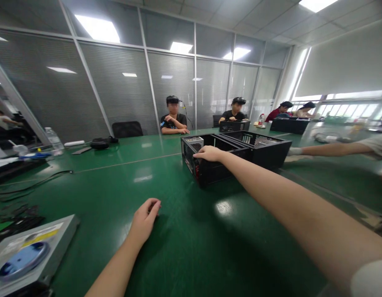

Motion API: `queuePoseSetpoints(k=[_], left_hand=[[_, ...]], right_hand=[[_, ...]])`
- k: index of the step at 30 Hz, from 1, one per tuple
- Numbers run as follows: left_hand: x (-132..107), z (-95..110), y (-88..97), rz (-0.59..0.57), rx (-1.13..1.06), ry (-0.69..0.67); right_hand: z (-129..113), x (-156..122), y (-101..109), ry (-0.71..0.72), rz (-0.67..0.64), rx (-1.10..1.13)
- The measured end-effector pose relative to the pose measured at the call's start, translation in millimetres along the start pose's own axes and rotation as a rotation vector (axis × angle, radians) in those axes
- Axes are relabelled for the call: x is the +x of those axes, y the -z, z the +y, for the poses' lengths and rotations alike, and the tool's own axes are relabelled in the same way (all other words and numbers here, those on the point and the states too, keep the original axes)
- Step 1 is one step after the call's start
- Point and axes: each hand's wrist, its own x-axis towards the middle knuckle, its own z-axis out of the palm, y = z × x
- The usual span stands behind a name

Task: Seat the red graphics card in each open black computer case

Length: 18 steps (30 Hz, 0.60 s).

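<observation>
A black open computer case [237,159] lies on the green table [178,231] ahead of me. My right hand [209,154] reaches out and rests on the case's near left top corner, fingers curled over the edge beside its silver power supply [194,143]. My left hand [145,219] rests on the table nearer to me, fingers loosely curled with nothing in them. A grey optical drive [29,251] lies at the lower left, apart from both hands.
Black cables [29,185] trail over the left of the table, with a water bottle [53,140] and black devices [100,143] behind. Another person's arm [333,148] reaches in from the right. Several people sit at the far side with other black cases [290,125].
</observation>
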Motion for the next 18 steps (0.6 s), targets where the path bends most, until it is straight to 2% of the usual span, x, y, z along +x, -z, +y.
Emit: queuePoseSetpoints(k=[4, 7, 14, 18], left_hand=[[0.3, -2.1, -1.5, 0.007, -0.045, 0.015], [0.1, -1.4, -2.4, 0.018, -0.08, 0.027], [-0.5, -5.6, -2.9, 0.034, -0.128, 0.004], [1.9, -15.1, -1.9, 0.099, -0.202, 0.025]], right_hand=[[-21.4, -4.1, -6.7, 0.081, 0.01, -0.189], [-25.4, -11.5, -4.3, 0.116, -0.057, -0.259], [-44.8, -28.0, 0.6, 0.041, -0.088, -0.4], [-66.1, -51.4, 1.8, 0.049, -0.094, -0.413]])
